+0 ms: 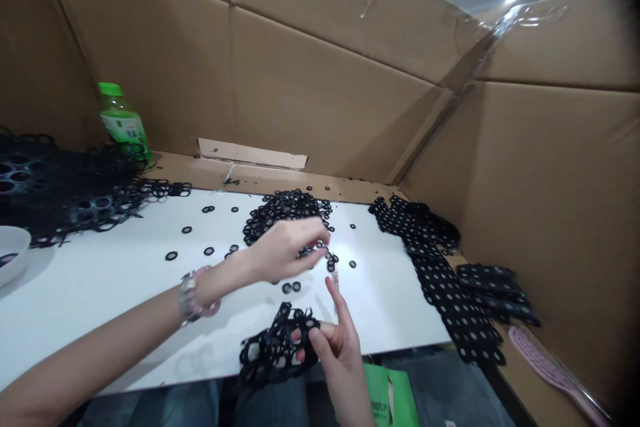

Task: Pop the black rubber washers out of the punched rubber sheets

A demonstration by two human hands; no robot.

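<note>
The right hand (pixel 343 360) pinches the black mesh (pixel 277 340) at the white table's near edge (pixel 400 343) while the left hand (pixel 285 247), its grip impossible to tell, hovers by the heap of rings (pixel 283 205), seemingly selecting 1, which calls next for a light pinch.

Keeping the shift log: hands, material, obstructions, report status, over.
Left hand by black ring pile, grip unclear. Right hand gripping black perforated sheet. Possible clutter: loose rings scattered on white tabletop.
</note>
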